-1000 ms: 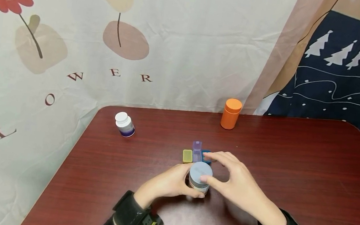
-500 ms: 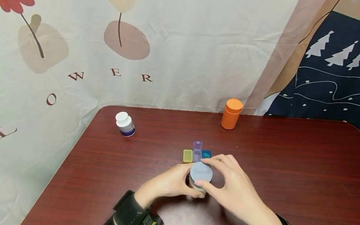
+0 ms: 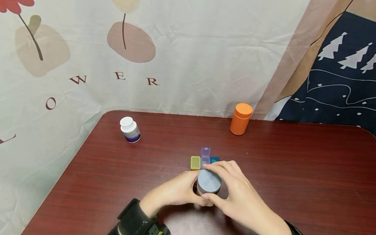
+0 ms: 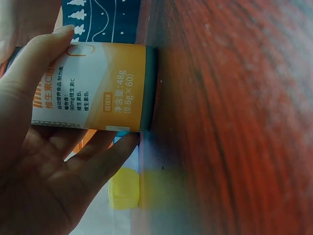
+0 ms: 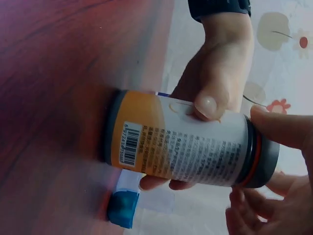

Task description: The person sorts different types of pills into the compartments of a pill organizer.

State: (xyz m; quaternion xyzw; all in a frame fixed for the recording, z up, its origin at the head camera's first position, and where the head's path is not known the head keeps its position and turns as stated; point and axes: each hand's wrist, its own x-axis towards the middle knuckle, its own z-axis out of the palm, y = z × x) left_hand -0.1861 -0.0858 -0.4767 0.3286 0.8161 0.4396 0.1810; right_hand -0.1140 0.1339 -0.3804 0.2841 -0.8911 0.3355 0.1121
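A vitamin C bottle (image 4: 93, 90) with an orange-and-white label and a grey lid (image 3: 209, 181) stands upright on the table. My left hand (image 3: 179, 190) grips its body, the thumb on the near side and the fingers behind. Around the lid's rim curl the thumb and fingers of my right hand (image 3: 240, 193). In the right wrist view a thin orange-red line shows just below the lid (image 5: 268, 161). Right behind the bottle sits a small pill box with yellow-green (image 3: 195, 163), purple (image 3: 206, 152) and blue (image 3: 215, 159) compartments, partly hidden by the bottle and right hand.
A white bottle (image 3: 130, 130) with a purple band stands at the back left of the brown table (image 3: 304, 172). Near the back edge, right of the middle, is an orange bottle (image 3: 241, 119). A printed cloth (image 3: 197, 51) hangs behind the table.
My right hand has moved left, its fingers and thumb going from spread beside the lid to around its rim. The left hand and bottle have stayed in place.
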